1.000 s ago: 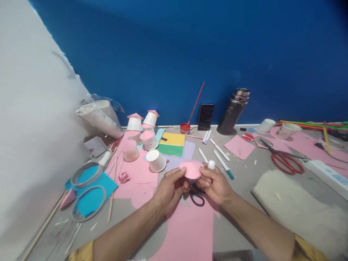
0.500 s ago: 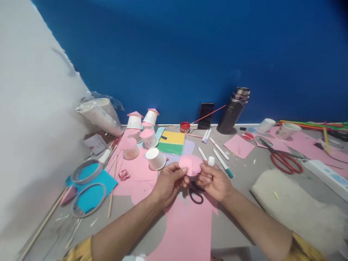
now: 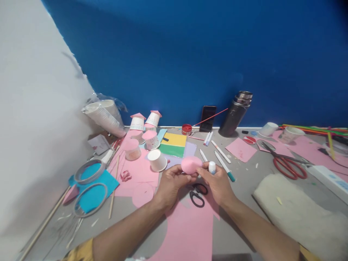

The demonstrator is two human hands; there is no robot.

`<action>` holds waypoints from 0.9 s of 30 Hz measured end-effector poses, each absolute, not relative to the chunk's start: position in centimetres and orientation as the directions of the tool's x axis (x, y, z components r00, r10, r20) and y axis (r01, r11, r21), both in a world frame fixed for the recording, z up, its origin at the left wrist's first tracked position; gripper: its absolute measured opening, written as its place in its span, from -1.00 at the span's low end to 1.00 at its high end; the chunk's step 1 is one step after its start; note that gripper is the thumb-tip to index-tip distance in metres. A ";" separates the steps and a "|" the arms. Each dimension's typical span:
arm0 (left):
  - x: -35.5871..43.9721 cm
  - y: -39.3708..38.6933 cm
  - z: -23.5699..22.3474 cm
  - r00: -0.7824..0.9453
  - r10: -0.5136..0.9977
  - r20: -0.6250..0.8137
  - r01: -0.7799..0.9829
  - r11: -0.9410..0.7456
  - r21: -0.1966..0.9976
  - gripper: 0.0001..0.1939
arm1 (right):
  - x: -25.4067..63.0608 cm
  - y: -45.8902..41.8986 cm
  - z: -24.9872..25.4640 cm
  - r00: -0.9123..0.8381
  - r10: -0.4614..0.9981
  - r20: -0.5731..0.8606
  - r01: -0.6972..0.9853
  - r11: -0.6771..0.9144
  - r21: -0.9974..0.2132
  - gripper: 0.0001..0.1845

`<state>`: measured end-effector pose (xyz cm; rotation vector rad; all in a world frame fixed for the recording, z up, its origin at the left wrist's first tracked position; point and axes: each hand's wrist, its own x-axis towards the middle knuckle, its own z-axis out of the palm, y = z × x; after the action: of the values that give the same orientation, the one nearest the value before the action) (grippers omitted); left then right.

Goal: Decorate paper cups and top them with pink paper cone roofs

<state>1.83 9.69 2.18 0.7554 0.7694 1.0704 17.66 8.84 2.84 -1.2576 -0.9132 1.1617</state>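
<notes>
Both my hands meet over the middle of the table around a small pink paper disc [image 3: 190,165] curled into a cone shape. My left hand [image 3: 170,185] pinches its left edge with thumb and fingers. My right hand [image 3: 216,183] pinches its right edge and also grips a small white glue stick [image 3: 211,167] upright in its fingers. Small black scissors [image 3: 198,194] lie on the table just below my hands, on a pink paper sheet [image 3: 187,232].
White paper cups [image 3: 157,160], some with pink roofs [image 3: 138,121], stand at the left. A cup stack [image 3: 102,116] lies by the wall. Markers [image 3: 221,152], red scissors [image 3: 288,166], a flask [image 3: 235,113], a phone [image 3: 208,118], a red paint pot [image 3: 186,129] and tape rings [image 3: 89,185] are scattered around.
The pink disc has curled from flatter into a rounder cone between my fingers. The red stick in the paint pot tipped from upright to lying toward the right. My view shifted slightly.
</notes>
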 end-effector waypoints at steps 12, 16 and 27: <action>1.5 10.5 1.8 0.282 0.913 -0.294 -0.573 0.406 0.712 -0.74 | 17.7 9.0 2.6 0.237 0.965 -0.109 -0.165 -0.070 -0.984 -0.61; 1.3 10.8 2.0 0.289 0.905 -0.313 -0.584 0.426 0.691 -0.83 | 18.2 9.4 2.1 0.127 0.979 -0.162 -0.268 -0.123 -0.956 -0.55; 1.4 10.2 1.9 0.362 0.898 -0.249 -0.523 0.417 0.744 -0.66 | 17.6 8.6 1.7 0.126 0.989 -0.082 -0.144 -0.064 -0.988 -0.60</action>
<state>1.37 10.19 1.93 0.6170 0.7133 0.9932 17.64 8.65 1.74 -1.2177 -0.9743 1.2271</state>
